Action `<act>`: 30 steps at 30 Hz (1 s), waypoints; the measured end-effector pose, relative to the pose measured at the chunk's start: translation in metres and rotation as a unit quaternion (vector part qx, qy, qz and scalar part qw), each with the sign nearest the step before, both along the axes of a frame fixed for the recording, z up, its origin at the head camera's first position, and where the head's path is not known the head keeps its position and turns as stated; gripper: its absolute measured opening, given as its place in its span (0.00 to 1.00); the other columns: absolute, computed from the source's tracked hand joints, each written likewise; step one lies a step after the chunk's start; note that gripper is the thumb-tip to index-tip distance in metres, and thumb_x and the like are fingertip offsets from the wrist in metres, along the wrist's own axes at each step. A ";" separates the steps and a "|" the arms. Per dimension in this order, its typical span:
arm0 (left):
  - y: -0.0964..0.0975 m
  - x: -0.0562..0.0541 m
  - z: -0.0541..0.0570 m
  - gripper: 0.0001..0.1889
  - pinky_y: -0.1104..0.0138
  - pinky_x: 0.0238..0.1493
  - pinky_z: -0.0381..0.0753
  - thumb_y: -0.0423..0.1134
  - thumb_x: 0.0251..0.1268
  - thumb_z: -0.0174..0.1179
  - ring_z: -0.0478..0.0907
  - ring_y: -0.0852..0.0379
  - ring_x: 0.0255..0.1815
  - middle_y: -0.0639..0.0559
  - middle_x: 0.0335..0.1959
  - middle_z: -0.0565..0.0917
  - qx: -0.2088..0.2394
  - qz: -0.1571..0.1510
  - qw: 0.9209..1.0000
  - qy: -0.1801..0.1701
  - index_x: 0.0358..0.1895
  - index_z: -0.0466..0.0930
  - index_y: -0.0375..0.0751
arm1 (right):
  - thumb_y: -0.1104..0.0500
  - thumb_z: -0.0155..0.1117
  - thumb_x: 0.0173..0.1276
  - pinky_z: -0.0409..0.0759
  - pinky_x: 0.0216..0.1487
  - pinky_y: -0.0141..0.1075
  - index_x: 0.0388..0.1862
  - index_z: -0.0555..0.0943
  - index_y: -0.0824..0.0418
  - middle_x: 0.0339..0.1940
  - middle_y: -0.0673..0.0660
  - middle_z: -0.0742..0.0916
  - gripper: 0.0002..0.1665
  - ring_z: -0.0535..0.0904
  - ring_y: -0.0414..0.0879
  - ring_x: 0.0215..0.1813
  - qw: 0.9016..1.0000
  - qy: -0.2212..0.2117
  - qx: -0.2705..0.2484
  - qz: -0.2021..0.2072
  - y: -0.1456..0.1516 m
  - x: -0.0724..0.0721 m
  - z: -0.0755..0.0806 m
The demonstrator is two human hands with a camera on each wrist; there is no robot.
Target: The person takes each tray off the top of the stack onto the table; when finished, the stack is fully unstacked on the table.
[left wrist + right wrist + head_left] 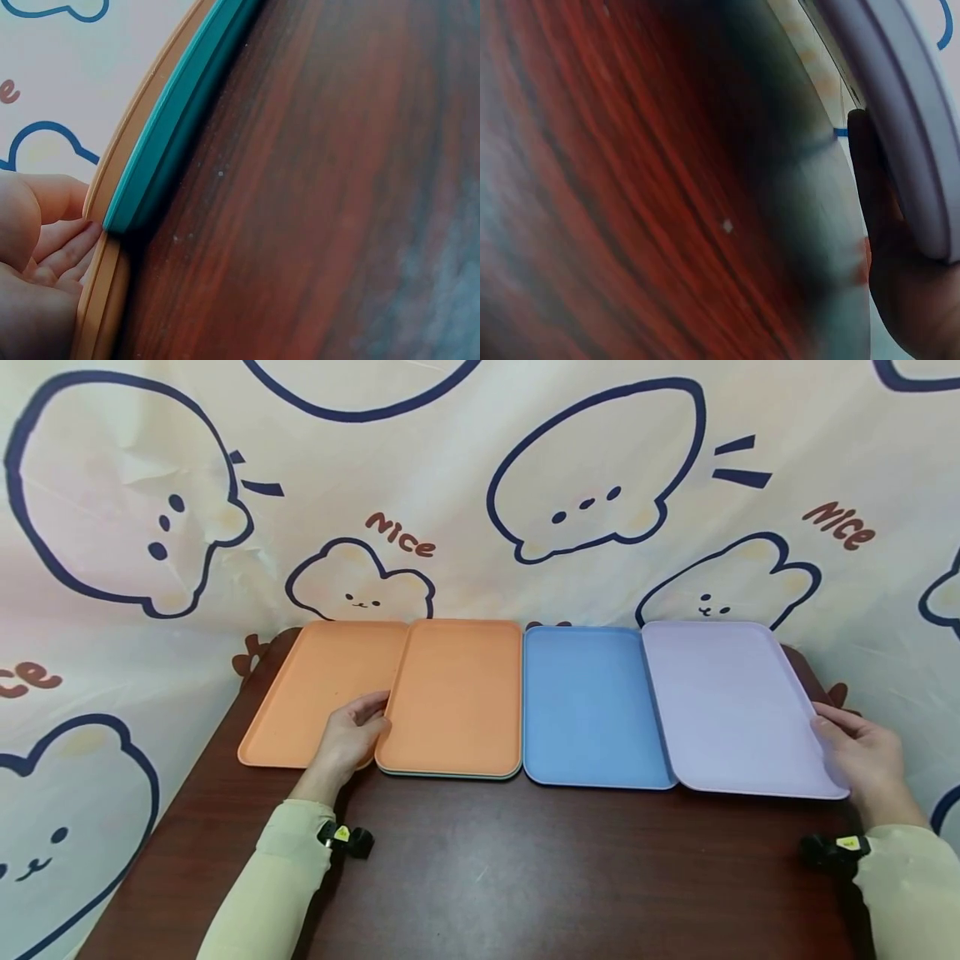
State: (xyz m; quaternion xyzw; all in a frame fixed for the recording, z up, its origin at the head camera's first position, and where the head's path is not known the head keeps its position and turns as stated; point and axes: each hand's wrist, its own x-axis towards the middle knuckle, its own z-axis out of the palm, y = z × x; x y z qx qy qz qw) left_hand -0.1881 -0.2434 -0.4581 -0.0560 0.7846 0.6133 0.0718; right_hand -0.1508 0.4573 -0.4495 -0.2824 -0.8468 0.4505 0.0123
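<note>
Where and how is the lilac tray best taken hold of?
Probably by the lilac tray's right rim, coming from the right, where the right hand holds it: that long edge has no tray beside it, while the left edge borders the blue tray.

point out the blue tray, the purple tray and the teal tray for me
Blue tray (590, 706), head view, middle of its flat base
Purple tray (731, 703), head view, middle of its flat base
Teal tray (166, 133), left wrist view, its outer side wall
</note>
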 end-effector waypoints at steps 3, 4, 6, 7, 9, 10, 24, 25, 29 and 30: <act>0.000 0.000 -0.001 0.29 0.51 0.86 0.65 0.28 0.81 0.55 0.64 0.41 0.86 0.35 0.84 0.67 0.001 -0.001 1.000 0.001 0.82 0.67 0.34 | 0.37 0.55 0.83 0.76 0.43 0.18 0.84 0.70 0.49 0.89 0.58 0.65 0.37 0.73 0.44 0.68 1.000 -0.008 0.014 0.000 0.005 -0.002 -0.002; 0.000 0.000 -0.001 0.29 0.50 0.86 0.65 0.28 0.81 0.55 0.63 0.41 0.86 0.35 0.84 0.67 0.002 -0.001 1.000 0.002 0.82 0.67 0.34 | 0.36 0.54 0.84 0.79 0.50 0.21 0.84 0.69 0.48 0.89 0.59 0.65 0.37 0.73 0.46 0.72 1.000 -0.011 0.019 -0.004 0.006 -0.003 -0.003; -0.001 -0.001 -0.002 0.29 0.51 0.86 0.65 0.28 0.81 0.54 0.63 0.41 0.86 0.35 0.84 0.67 0.002 -0.003 1.000 0.003 0.82 0.66 0.34 | 0.37 0.52 0.84 0.80 0.68 0.29 0.85 0.68 0.51 0.88 0.62 0.65 0.37 0.69 0.51 0.81 0.999 -0.012 0.029 -0.011 0.007 -0.005 -0.005; -0.001 -0.001 -0.002 0.29 0.51 0.86 0.65 0.28 0.81 0.55 0.63 0.41 0.86 0.35 0.84 0.67 0.002 -0.003 1.000 0.004 0.82 0.66 0.34 | 0.37 0.52 0.85 0.78 0.75 0.36 0.85 0.68 0.52 0.88 0.63 0.65 0.38 0.67 0.52 0.83 0.999 -0.013 0.033 -0.016 0.007 -0.006 -0.006; 0.000 -0.001 -0.003 0.29 0.50 0.85 0.65 0.28 0.81 0.55 0.63 0.41 0.86 0.35 0.84 0.67 0.000 -0.005 1.000 0.006 0.82 0.66 0.34 | 0.39 0.50 0.86 0.70 0.84 0.52 0.85 0.67 0.54 0.88 0.63 0.65 0.38 0.64 0.56 0.86 0.999 -0.016 0.042 -0.025 0.008 -0.008 -0.008; 0.000 -0.001 -0.003 0.29 0.50 0.85 0.65 0.28 0.81 0.55 0.63 0.41 0.86 0.35 0.84 0.67 -0.001 -0.005 1.000 0.006 0.82 0.66 0.34 | 0.39 0.49 0.86 0.68 0.84 0.55 0.86 0.66 0.55 0.87 0.64 0.65 0.38 0.63 0.57 0.87 0.998 -0.018 0.047 -0.027 0.008 -0.009 -0.009; 0.000 -0.002 0.001 0.29 0.60 0.80 0.73 0.28 0.81 0.55 0.67 0.41 0.85 0.34 0.82 0.69 -0.017 -0.001 1.000 0.003 0.82 0.68 0.35 | 0.40 0.47 0.86 0.75 0.74 0.64 0.82 0.69 0.65 0.84 0.75 0.68 0.39 0.65 0.74 0.81 0.993 -0.021 0.107 0.055 0.011 -0.008 -0.007; 0.000 -0.002 0.001 0.29 0.62 0.79 0.74 0.28 0.81 0.55 0.67 0.42 0.85 0.34 0.82 0.69 -0.019 0.000 1.000 0.002 0.81 0.68 0.35 | 0.43 0.47 0.87 0.67 0.76 0.72 0.82 0.68 0.67 0.84 0.76 0.67 0.38 0.62 0.77 0.82 0.991 -0.021 0.112 0.063 0.009 -0.009 -0.007; 0.000 -0.005 0.002 0.29 0.58 0.81 0.72 0.28 0.81 0.55 0.66 0.42 0.85 0.35 0.83 0.69 -0.020 0.000 1.000 0.001 0.82 0.68 0.35 | 0.51 0.46 0.88 0.63 0.76 0.77 0.80 0.67 0.72 0.81 0.83 0.64 0.33 0.58 0.84 0.80 0.986 -0.018 0.139 0.096 0.005 -0.008 -0.006; 0.000 -0.005 0.002 0.29 0.57 0.82 0.71 0.28 0.81 0.55 0.66 0.42 0.85 0.35 0.83 0.69 -0.019 0.000 1.000 0.001 0.82 0.68 0.35 | 0.52 0.46 0.88 0.62 0.75 0.78 0.80 0.67 0.73 0.80 0.84 0.64 0.33 0.58 0.85 0.79 0.984 -0.020 0.146 0.104 0.005 -0.009 -0.005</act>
